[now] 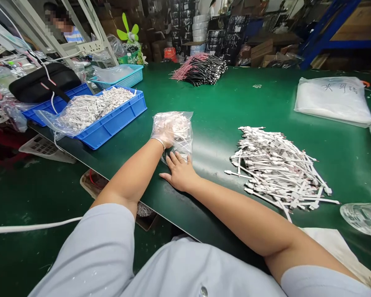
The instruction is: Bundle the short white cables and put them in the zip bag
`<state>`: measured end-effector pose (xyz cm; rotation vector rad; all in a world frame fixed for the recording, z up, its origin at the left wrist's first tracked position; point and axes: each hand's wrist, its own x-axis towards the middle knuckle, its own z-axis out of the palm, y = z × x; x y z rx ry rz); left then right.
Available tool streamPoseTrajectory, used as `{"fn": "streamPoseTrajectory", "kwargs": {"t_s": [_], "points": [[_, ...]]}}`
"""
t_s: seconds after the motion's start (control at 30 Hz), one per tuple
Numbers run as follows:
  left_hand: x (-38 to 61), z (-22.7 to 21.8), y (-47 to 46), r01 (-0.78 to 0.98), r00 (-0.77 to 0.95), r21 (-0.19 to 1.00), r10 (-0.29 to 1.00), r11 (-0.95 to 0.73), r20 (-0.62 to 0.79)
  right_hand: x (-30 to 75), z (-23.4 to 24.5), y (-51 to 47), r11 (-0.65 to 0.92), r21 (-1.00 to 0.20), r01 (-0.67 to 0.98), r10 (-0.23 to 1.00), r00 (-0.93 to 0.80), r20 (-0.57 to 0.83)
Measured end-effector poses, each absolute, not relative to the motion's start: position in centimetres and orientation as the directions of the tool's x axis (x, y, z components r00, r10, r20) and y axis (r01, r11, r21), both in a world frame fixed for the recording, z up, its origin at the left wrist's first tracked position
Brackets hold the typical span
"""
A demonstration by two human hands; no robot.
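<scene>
A clear plastic bag [187, 128] filled with short white cables lies on the green table. My left hand [166, 134] reaches into or under the bag's film, up against the cables. Its fingers are blurred by the plastic, so their closing cannot be made out. Just nearer to me, my right hand [181, 171] lies flat with fingers spread, the fingertips at the bag's near edge. To the right is a loose heap of white cables [275, 165] with small connectors, apart from both hands.
A blue crate [111, 121] on the left holds more white cables in plastic. Behind it stand a light-blue basket [136, 76] and a black case [45, 82]. Pink-and-black cables [200, 68] lie at the back. A white packed bag [332, 101] and a clear round container [363, 218] sit right.
</scene>
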<state>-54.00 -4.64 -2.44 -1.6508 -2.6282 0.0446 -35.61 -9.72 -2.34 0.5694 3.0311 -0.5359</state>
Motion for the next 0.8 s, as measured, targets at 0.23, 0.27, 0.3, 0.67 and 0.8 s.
{"fn": "streamPoseTrajectory", "kwargs": {"t_s": [0.23, 0.27, 0.3, 0.67, 0.8], "points": [[-54.7, -1.9, -1.0, 0.827, -0.533, -0.090, 0.825, 0.555, 0.187, -35.5, -2.2, -9.5, 0.857, -0.366, 0.363, 0.346, -0.931, -0.114], [-54.6, -1.7, -0.6, 0.821, -0.537, -0.090, 0.817, 0.564, 0.212, -35.5, -2.2, -9.5, 0.858, -0.364, 0.363, 0.347, -0.931, -0.111], [-54.4, -1.5, -0.5, 0.818, -0.538, -0.090, 0.811, 0.568, 0.231, -35.4, -2.1, -9.5, 0.858, -0.362, 0.364, 0.349, -0.931, -0.109], [-49.6, -0.7, -4.6, 0.886, -0.420, -0.126, 0.887, 0.447, 0.193, -32.2, -1.1, -11.7, 0.892, -0.278, 0.356, 0.346, -0.934, -0.087], [-47.4, -0.5, -5.9, 0.930, -0.332, -0.130, 0.937, 0.345, 0.109, -27.7, 0.5, -13.8, 0.981, -0.141, 0.134, 0.138, -0.990, 0.022]]}}
